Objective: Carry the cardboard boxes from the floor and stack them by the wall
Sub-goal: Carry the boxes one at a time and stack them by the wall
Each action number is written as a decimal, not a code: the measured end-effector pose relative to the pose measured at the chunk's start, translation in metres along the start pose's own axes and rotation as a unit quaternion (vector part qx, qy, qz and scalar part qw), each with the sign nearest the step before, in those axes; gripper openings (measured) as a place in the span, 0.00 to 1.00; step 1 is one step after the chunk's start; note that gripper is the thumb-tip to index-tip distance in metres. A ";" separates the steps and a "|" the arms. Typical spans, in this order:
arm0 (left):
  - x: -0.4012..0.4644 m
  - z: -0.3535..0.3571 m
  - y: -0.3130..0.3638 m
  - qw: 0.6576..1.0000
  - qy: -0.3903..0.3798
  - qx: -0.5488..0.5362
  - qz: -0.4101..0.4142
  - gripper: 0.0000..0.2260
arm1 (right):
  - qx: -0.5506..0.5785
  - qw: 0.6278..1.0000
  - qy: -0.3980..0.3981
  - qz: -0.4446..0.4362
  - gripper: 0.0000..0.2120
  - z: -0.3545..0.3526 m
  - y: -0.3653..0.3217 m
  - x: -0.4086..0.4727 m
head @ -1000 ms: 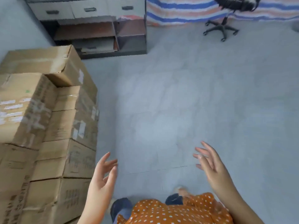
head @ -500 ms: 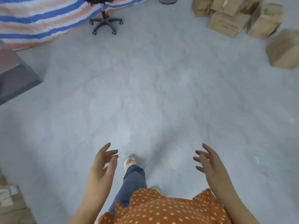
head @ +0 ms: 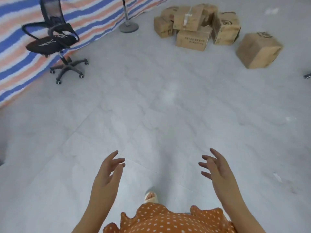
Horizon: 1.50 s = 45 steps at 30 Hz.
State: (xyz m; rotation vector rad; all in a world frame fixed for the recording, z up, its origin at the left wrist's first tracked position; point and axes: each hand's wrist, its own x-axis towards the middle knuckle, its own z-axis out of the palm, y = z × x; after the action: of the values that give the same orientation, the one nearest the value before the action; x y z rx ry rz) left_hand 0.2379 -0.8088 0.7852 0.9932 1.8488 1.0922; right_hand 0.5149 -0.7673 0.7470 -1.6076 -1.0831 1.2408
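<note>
Cardboard boxes [head: 193, 26] lie in a loose pile on the grey tiled floor [head: 151, 101] at the far side of the room, toward the upper right of the head view; several lean on or touch one another, one with clear tape across its top resting tilted over a flat box [head: 193, 38] printed with dark text. A single box [head: 258, 49] sits tipped on an edge to the right of the pile, apart from it. Both hands are raised in front of the person, well short of the boxes and holding nothing. The left hand [head: 106, 177] has its fingers spread and only slightly bent, palm turned inward. The right hand [head: 218, 170] mirrors it, fingers apart and relaxed, palm facing the left one. Below them show an orange top with white dots [head: 159, 219] and one foot [head: 151, 196] on the tiles. At upper left a black office chair [head: 53, 41] stands on its wheeled base beside a striped blue, orange and white tarp [head: 15, 52], and a round grey stand base [head: 128, 27] sits between the chair and the pile.
</note>
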 end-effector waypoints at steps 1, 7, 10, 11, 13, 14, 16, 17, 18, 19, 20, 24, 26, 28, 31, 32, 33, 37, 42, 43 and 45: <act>0.021 0.002 0.006 1.000 -0.010 0.002 -0.001 0.16 | -0.002 1.000 -0.001 0.000 0.14 0.007 -0.005 0.015; 0.121 0.041 0.042 0.997 -0.077 0.030 0.004 0.18 | 0.015 0.996 0.079 0.047 0.12 -0.002 -0.013 0.088; 0.169 0.081 0.063 0.994 -0.102 0.038 0.007 0.17 | 0.028 0.990 0.111 0.077 0.11 -0.017 -0.006 0.136; 0.184 0.096 0.071 0.994 -0.102 0.038 0.011 0.17 | 0.030 0.990 0.114 0.081 0.11 -0.023 -0.007 0.154; 0.216 0.130 0.090 0.995 -0.094 0.031 0.014 0.17 | 0.030 0.990 0.112 0.082 0.11 -0.039 -0.016 0.200; 0.231 0.148 0.099 0.996 -0.089 0.024 0.012 0.16 | 0.030 0.990 0.110 0.078 0.11 -0.050 -0.022 0.226; 0.257 0.186 0.120 0.997 -0.077 0.007 0.002 0.16 | 0.026 0.992 0.110 0.063 0.11 -0.075 -0.043 0.279; 0.269 0.205 0.131 0.997 -0.073 -0.001 0.003 0.16 | 0.021 0.992 0.114 0.052 0.11 -0.089 -0.056 0.304; 0.282 0.225 0.143 0.997 -0.076 -0.004 0.008 0.16 | 0.016 0.992 0.121 0.037 0.11 -0.103 -0.069 0.328; 0.295 0.246 0.157 0.996 -0.086 -0.003 0.014 0.17 | 0.014 0.991 0.130 0.027 0.11 -0.116 -0.080 0.350; 0.307 0.267 0.169 0.995 -0.099 0.001 0.019 0.17 | 0.016 0.990 0.138 0.022 0.11 -0.128 -0.090 0.371; 0.352 0.335 0.209 0.991 -0.131 0.016 0.032 0.18 | 0.021 0.991 0.124 0.043 0.12 -0.160 -0.108 0.436; 0.373 0.359 0.225 0.991 -0.133 0.018 0.027 0.17 | 0.022 0.992 0.115 0.052 0.12 -0.167 -0.112 0.463; 0.398 0.379 0.234 0.991 -0.133 0.022 0.013 0.17 | 0.020 0.992 0.102 0.065 0.12 -0.172 -0.115 0.492; 0.442 0.407 0.246 0.991 -0.132 0.033 -0.008 0.16 | 0.015 0.992 0.094 0.085 0.12 -0.179 -0.119 0.544; 0.457 0.416 0.251 0.991 -0.132 0.035 -0.013 0.16 | 0.014 0.991 0.096 0.089 0.12 -0.181 -0.122 0.563; 0.474 0.426 0.257 0.990 -0.132 0.038 -0.018 0.16 | 0.013 0.991 0.098 0.090 0.12 -0.184 -0.125 0.584; 0.556 0.477 0.287 0.990 -0.132 0.036 -0.023 0.16 | 0.012 0.989 0.117 0.087 0.12 -0.197 -0.145 0.681; 0.672 0.545 0.362 0.988 -0.152 0.035 0.006 0.17 | 0.032 0.982 0.171 0.069 0.12 -0.220 -0.197 0.806; 0.693 0.557 0.378 0.987 -0.156 0.031 0.021 0.17 | 0.035 0.981 0.178 0.063 0.12 -0.223 -0.209 0.829; 0.734 0.585 0.404 0.985 -0.169 0.032 0.034 0.16 | 0.033 0.981 0.181 0.054 0.12 -0.228 -0.225 0.874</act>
State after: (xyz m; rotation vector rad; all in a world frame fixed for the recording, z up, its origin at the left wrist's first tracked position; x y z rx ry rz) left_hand 0.5463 0.1652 0.7921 1.2047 1.5914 0.8456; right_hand 0.8330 0.1072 0.7584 -1.7745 -0.7265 0.9893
